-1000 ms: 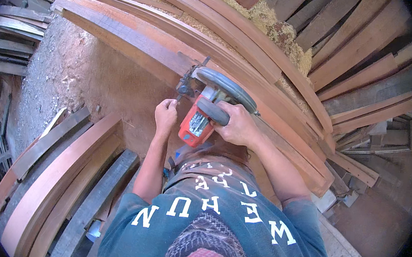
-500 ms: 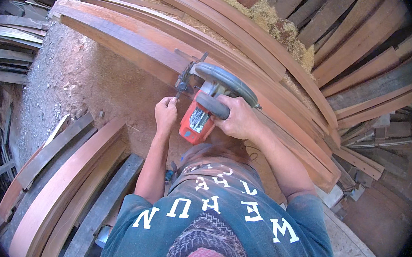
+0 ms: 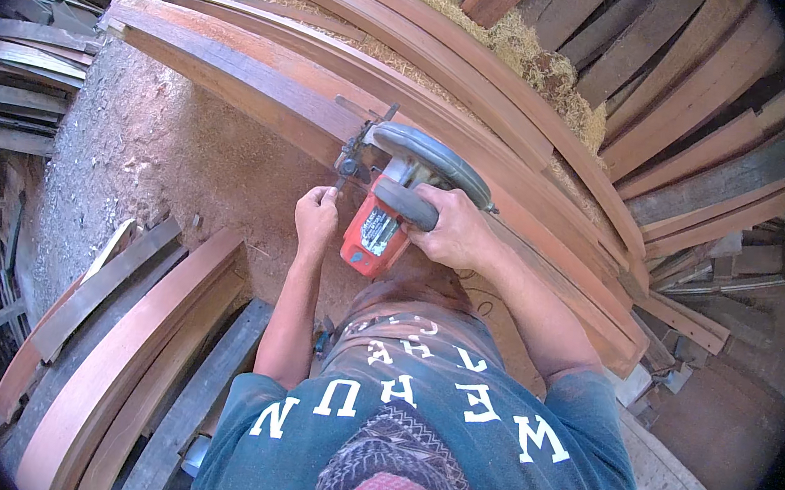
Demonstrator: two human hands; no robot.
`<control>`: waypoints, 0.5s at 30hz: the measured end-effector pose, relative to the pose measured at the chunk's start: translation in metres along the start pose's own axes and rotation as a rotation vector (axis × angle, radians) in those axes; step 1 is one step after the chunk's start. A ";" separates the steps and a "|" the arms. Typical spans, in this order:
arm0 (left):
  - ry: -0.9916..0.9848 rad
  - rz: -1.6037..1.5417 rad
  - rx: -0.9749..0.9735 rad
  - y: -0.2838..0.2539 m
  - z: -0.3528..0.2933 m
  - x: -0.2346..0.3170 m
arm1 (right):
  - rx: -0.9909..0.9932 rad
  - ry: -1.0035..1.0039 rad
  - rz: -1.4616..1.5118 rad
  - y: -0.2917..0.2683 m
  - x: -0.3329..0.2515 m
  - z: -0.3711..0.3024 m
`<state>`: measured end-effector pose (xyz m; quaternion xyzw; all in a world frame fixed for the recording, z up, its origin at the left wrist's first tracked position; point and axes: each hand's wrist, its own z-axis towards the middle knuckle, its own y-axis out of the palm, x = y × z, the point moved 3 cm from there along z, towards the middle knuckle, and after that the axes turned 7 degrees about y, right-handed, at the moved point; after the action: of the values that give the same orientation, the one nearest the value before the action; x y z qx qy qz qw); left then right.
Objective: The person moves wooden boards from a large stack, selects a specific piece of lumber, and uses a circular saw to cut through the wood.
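Observation:
A circular saw point(image 3: 376, 240) with a red motor body and a grey blade guard rests on a long reddish wooden plank point(image 3: 257, 79). My right hand point(image 3: 453, 230) is wrapped round the saw's dark rear handle. A metal guide bar point(image 3: 343, 182) sticks out at the saw's front, on the side toward me. The fingers of my left hand point(image 3: 317, 217) are closed in a pinch at its near end. The blade's lower part is hidden by the guard and the plank.
Several long curved boards point(image 3: 413, 34) lie beyond the plank, with pale wood shavings point(image 3: 515, 49) among them. More curved planks point(image 3: 143, 334) are stacked at the lower left. Dark boards point(image 3: 701, 86) fan out at the upper right. Bare earth point(image 3: 194, 150) lies between the stacks.
The view has shifted slightly, so the boards sit a little further right in the picture. Both hands keep their hold, and the saw stays at nearly the same place on the plank.

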<state>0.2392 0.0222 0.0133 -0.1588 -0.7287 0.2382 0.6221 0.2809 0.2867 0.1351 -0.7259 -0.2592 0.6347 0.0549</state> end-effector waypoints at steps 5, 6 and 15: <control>0.018 0.023 0.003 -0.001 -0.001 0.000 | 0.006 -0.009 0.017 0.001 0.000 -0.001; 0.038 0.022 0.009 -0.002 -0.001 0.000 | 0.010 -0.015 0.025 0.001 0.000 -0.001; 0.003 0.021 -0.007 0.000 0.003 -0.004 | 0.015 -0.022 0.006 0.003 0.006 0.000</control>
<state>0.2367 0.0199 0.0099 -0.1689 -0.7271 0.2416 0.6201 0.2820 0.2863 0.1285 -0.7191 -0.2527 0.6449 0.0556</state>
